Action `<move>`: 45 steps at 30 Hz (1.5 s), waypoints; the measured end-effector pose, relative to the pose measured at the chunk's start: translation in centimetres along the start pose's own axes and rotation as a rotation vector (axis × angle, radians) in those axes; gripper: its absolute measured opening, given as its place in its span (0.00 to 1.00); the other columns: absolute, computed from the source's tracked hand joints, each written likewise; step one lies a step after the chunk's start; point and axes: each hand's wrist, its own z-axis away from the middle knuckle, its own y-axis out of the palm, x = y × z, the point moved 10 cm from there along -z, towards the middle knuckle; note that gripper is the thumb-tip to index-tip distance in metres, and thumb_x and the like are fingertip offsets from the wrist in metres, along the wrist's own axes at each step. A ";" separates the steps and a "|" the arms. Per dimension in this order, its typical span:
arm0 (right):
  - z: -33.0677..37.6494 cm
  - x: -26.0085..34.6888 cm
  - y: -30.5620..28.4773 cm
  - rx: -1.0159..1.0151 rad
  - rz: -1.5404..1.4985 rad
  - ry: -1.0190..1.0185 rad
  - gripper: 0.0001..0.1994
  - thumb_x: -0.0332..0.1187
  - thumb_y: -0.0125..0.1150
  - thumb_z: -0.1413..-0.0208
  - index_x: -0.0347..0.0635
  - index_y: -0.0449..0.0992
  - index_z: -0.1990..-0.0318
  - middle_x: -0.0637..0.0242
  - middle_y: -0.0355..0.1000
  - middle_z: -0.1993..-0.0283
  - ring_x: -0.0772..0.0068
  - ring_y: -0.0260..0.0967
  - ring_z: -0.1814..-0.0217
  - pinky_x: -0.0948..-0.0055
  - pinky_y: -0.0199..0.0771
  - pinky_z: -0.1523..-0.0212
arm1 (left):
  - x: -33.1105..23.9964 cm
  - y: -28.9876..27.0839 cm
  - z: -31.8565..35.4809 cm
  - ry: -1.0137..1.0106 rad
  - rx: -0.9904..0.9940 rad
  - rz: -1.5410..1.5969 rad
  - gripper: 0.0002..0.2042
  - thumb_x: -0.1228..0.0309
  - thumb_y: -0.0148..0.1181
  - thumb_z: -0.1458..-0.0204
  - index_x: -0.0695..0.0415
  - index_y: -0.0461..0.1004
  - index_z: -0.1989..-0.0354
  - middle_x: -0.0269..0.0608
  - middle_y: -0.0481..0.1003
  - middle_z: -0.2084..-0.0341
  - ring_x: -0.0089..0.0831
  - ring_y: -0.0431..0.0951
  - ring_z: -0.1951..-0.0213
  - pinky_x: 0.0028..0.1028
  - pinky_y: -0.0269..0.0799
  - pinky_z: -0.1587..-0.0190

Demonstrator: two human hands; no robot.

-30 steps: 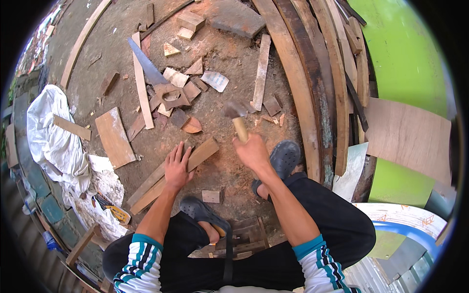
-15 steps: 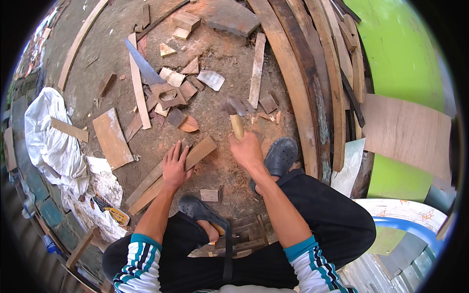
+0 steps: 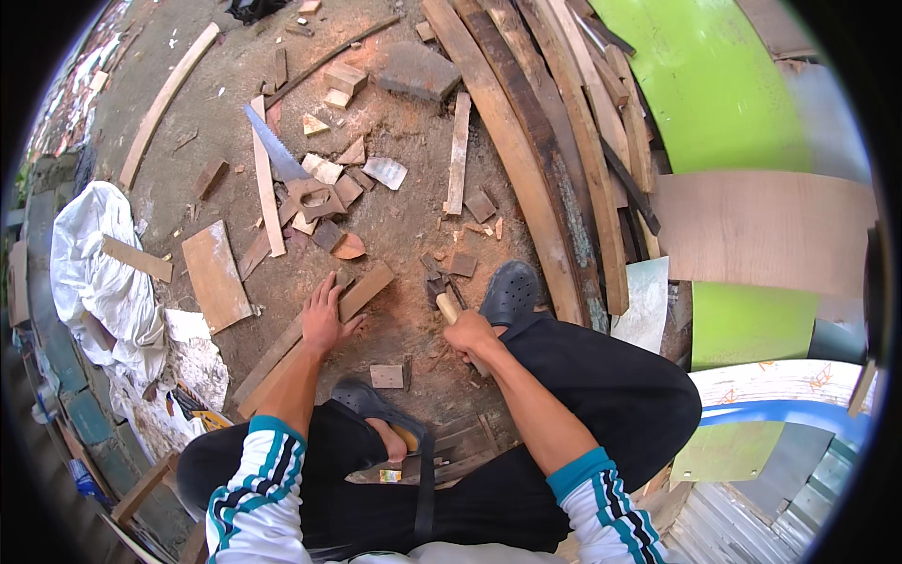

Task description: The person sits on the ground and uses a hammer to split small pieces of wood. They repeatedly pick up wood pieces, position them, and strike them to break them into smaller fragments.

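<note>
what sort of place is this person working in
Probably an outdoor yard used for rough woodworking: a handsaw lies among wood offcuts on the bare ground, with long planks side by side to the right.

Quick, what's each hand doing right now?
Left hand: open, fingers spread, resting on the wooden pieces.
Right hand: closed around the handle of a hammer.
</note>
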 end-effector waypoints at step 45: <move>29.2 12.1 4.4 -0.236 -0.238 -1.077 0.30 0.53 0.79 0.57 0.30 0.80 0.60 0.60 0.80 0.69 0.69 0.77 0.68 0.70 0.75 0.63 | -3.7 -21.4 15.7 -0.299 -0.960 1.814 0.40 0.34 0.32 0.37 0.62 0.68 0.41 0.44 0.74 0.52 0.33 0.73 0.51 0.35 0.67 0.46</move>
